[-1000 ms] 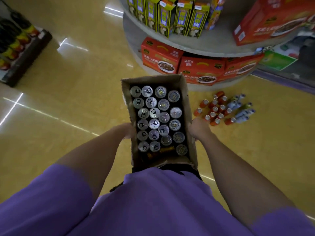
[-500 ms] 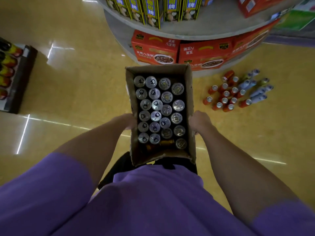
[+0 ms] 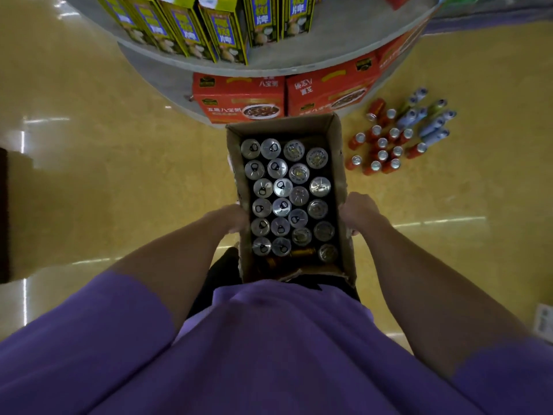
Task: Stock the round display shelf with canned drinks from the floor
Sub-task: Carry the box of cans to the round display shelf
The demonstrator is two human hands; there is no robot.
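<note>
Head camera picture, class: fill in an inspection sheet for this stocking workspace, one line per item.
Surface: glossy yellow floor, with light reflections.
Job's things: open cardboard box of upright cans; round display shelf ahead.
Clutter: red cans and blue bottles on the floor right of the box.
Hands: left hand and right hand hold the box's long sides; fingers hidden.
Cables: nothing seen.
Surroundings: yellow cartons on the upper tier, red boxes on the lower.
</note>
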